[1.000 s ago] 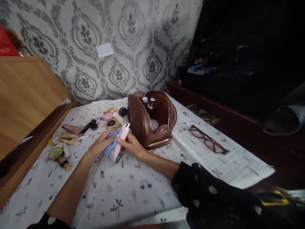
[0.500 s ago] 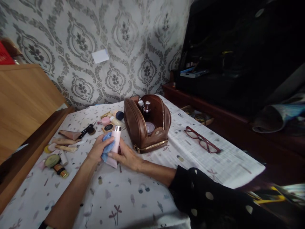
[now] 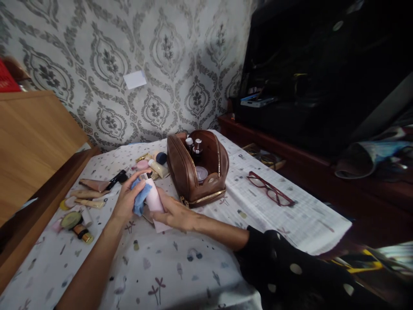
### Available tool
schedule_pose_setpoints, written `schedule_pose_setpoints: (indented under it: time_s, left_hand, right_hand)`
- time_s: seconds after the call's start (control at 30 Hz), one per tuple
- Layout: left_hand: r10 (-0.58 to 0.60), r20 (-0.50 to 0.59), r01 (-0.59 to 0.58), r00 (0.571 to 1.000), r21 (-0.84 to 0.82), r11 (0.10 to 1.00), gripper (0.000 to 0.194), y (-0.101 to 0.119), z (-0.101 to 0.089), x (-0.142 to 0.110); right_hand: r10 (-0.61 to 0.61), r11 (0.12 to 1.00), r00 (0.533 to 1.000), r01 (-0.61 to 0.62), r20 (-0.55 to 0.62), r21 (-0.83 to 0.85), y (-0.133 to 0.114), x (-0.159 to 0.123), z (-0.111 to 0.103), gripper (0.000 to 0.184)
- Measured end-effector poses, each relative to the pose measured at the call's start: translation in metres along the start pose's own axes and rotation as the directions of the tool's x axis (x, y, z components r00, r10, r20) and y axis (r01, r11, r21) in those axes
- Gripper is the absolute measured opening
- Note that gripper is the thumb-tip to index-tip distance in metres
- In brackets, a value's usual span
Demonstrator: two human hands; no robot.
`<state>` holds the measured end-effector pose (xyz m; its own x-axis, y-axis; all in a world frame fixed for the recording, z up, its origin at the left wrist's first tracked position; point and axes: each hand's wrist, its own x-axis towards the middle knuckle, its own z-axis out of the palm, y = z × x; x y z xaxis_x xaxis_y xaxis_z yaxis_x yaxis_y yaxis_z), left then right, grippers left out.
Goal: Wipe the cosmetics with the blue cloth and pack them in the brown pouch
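Note:
My right hand [image 3: 176,213] is wrapped round a pale pink tube [image 3: 155,201] with a shiny silver cap, tilted to the left above the cloth. A crumpled blue cloth [image 3: 140,196] is pinched in my left hand [image 3: 127,196] and pressed against the tube's upper part and cap. Just beyond my hands stands a brown cosmetic bag [image 3: 180,172], unzipped. Inside it are a silver-topped bottle [image 3: 198,147], a white-capped bottle [image 3: 189,142] and a round clear-lidded container [image 3: 201,173]. A cream-coloured tube [image 3: 158,168] lies beside the bag.
Several cosmetics, among them a round green compact [image 3: 71,220] and a gold-capped bottle [image 3: 83,233], lie at the left. Red-framed glasses [image 3: 270,189] rest at the right on the patterned tablecloth [image 3: 180,262]. A wooden panel [image 3: 35,146] borders the left; a dark television [image 3: 309,82] stands right.
The tube has tilted further to the left. My left hand has moved the blue cloth up to its cap, with the fingers now over the top.

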<state>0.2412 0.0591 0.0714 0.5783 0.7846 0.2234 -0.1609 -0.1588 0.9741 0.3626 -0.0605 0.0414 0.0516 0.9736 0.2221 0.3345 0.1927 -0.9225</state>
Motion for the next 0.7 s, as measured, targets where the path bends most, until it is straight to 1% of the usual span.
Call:
schedule_pose_setpoints:
  time_s: [0.07,0.13,0.2,0.27,0.37,0.47,0.53,0.6,0.67,0.7]
  left_hand:
    - [-0.037,-0.034,0.037,0.999,0.004,0.999,0.047,0.002,0.001,0.000]
    - [-0.070,-0.067,0.070,0.995,0.004,0.998,0.046,0.003,0.003,0.000]
    - [-0.085,-0.093,0.086,0.992,0.009,0.996,0.046,0.002,0.006,-0.001]
    - [-0.092,-0.113,0.095,0.989,0.019,0.995,0.047,0.000,0.010,-0.002]
    - [-0.115,-0.115,0.117,0.987,0.011,0.993,0.046,-0.003,0.017,-0.004]
    - [-0.099,-0.072,0.100,0.992,0.007,0.995,0.044,-0.004,0.026,-0.006]
    - [-0.072,-0.018,0.072,0.997,0.028,0.997,0.043,-0.002,0.031,-0.005]
    - [-0.025,0.043,0.022,0.999,0.080,0.997,0.041,0.003,0.037,0.000]
    - [0.056,0.108,-0.077,0.993,0.198,0.977,0.037,0.012,0.043,0.007]
    - [0.108,0.146,-0.146,0.983,0.280,0.949,0.034,0.018,0.047,0.011]
  right_hand:
    - [-0.007,0.999,0.999,0.008,-0.053,0.031,-0.003,-0.005,-0.005,0.062]
    - [0.016,0.995,0.994,-0.006,-0.106,0.095,-0.003,-0.011,-0.011,0.065]
    - [0.073,0.976,0.987,-0.041,-0.143,0.214,-0.004,-0.019,-0.018,0.064]
    - [0.129,0.935,0.973,-0.056,-0.190,0.350,-0.008,-0.027,-0.026,0.056]
    - [0.187,0.881,0.934,-0.023,-0.305,0.472,-0.017,-0.040,-0.034,0.044]
    - [0.228,0.847,0.877,0.035,-0.422,0.531,-0.029,-0.050,-0.041,0.048]
    - [0.211,0.855,0.842,0.087,-0.496,0.511,-0.036,-0.054,-0.048,0.048]
    - [0.153,0.896,0.812,0.125,-0.563,0.425,-0.043,-0.056,-0.062,0.044]
    - [0.081,0.941,0.775,0.148,-0.627,0.304,-0.048,-0.057,-0.080,0.040]
    - [0.044,0.959,0.751,0.154,-0.659,0.239,-0.049,-0.057,-0.091,0.038]
